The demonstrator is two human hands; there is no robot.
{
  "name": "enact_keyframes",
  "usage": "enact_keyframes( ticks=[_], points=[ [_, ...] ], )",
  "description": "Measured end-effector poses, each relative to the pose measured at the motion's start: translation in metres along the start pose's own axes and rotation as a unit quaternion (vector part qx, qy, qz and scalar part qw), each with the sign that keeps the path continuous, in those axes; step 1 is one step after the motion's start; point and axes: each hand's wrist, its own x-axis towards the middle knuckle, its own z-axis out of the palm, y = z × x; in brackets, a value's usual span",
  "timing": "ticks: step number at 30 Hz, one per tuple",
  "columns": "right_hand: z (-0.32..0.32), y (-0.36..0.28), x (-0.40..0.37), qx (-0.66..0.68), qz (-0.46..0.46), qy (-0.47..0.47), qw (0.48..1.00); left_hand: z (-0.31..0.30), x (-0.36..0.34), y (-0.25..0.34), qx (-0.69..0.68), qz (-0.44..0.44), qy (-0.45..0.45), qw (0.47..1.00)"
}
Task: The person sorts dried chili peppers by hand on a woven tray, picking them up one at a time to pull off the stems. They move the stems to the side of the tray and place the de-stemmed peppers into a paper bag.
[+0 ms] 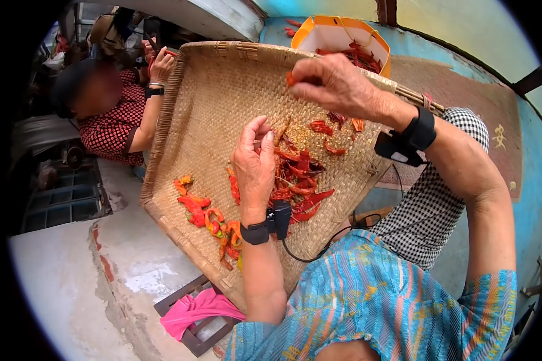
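Note:
A broad woven bamboo tray point(202, 126) lies tilted in front of me, with dried red chili peppers point(301, 180) heaped near its middle and pale seeds point(310, 139) scattered beside them. Over the tray's far edge, my right hand point(337, 87) is closed in a pinch on a small orange-red chili piece point(291, 78). My left hand point(254, 165) hovers above the tray, left of the heap, its fingers curled toward the thumb; whatever they may hold is hidden. Orange and red peppers point(214, 222) form another group along the tray's left side.
Beyond the tray stands an orange-and-white paper bag point(341, 37) with dried chilies inside. At the left, another person point(111, 120) holds what look like scissors point(155, 47). A pink cloth point(202, 310) drapes over a dark wooden stool point(205, 344). A cable point(310, 260) runs from my left wrist.

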Motion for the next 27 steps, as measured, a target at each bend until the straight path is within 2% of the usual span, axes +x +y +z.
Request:
enact_keyframes(
  ticks=[1,2,3,4,5,6,8,10,11,12,13,14,16,17,18,19,20,22,24,27],
  points=[
    [-0.01,0.007,0.006,-0.044,-0.036,0.061,0.997,-0.007,0.005,-0.005,0.14,0.041,-0.01,0.989],
    [-0.02,0.017,0.013,-0.087,-0.073,0.123,0.986,-0.011,0.009,-0.011,0.278,0.081,-0.019,0.957],
    [-0.029,0.026,0.018,-0.128,-0.041,0.133,0.982,-0.013,0.012,-0.017,0.318,0.063,-0.046,0.945],
    [-0.038,0.035,0.021,-0.169,-0.009,0.143,0.975,-0.013,0.013,-0.027,0.32,0.067,-0.044,0.944],
    [-0.044,0.043,0.02,-0.268,0.046,0.133,0.953,-0.011,0.013,-0.039,0.348,0.073,-0.057,0.933],
    [-0.045,0.046,0.019,-0.269,0.044,0.136,0.952,-0.009,0.013,-0.043,0.375,0.078,-0.069,0.921],
    [-0.043,0.051,0.019,-0.339,-0.011,0.187,0.922,-0.003,0.014,-0.051,0.39,0.075,-0.081,0.914],
    [-0.036,0.035,0.018,-0.316,-0.017,0.173,0.933,0.003,0.015,-0.05,0.384,0.026,-0.1,0.918],
    [-0.031,0.029,0.016,-0.324,-0.057,0.154,0.932,0.005,0.016,-0.058,0.388,0.075,-0.076,0.916],
    [-0.027,0.026,0.013,-0.331,-0.096,0.134,0.929,0.007,0.017,-0.056,0.388,0.075,-0.076,0.916],
    [-0.022,0.022,0.012,-0.312,-0.097,0.099,0.94,0.009,0.017,-0.054,0.348,0.085,-0.086,0.93],
    [-0.02,0.016,0.008,-0.302,-0.031,0.021,0.953,0.011,0.017,-0.052,0.308,0.095,-0.095,0.942],
    [-0.007,0.016,0.004,-0.276,-0.037,-0.031,0.96,0.016,0.014,-0.041,0.295,0.11,-0.07,0.947],
    [-0.003,0.015,0.001,-0.257,-0.026,-0.073,0.963,0.017,0.013,-0.035,0.211,0.041,-0.075,0.974],
    [0.001,0.016,-0.003,-0.257,-0.026,-0.073,0.963,0.018,0.012,-0.032,0.124,-0.03,-0.078,0.989],
    [0.008,0.021,-0.008,-0.176,-0.043,-0.087,0.98,0.017,0.012,-0.033,0.051,-0.05,-0.067,0.995],
    [0.015,0.025,-0.011,-0.096,-0.061,-0.099,0.989,0.018,0.012,-0.031,0.05,-0.049,-0.066,0.995],
    [0.02,0.012,-0.014,-0.012,0.062,-0.164,0.984,0.018,0.009,-0.023,-0.001,-0.026,-0.016,1.0],
    [0.03,0.013,-0.013,0.082,0.041,-0.15,0.984,0.017,0.007,-0.022,-0.035,-0.02,-0.017,0.999],
    [0.031,0.004,-0.013,0.092,0.03,-0.109,0.989,0.016,0.005,-0.02,-0.017,0.012,-0.052,0.998]
  ],
)
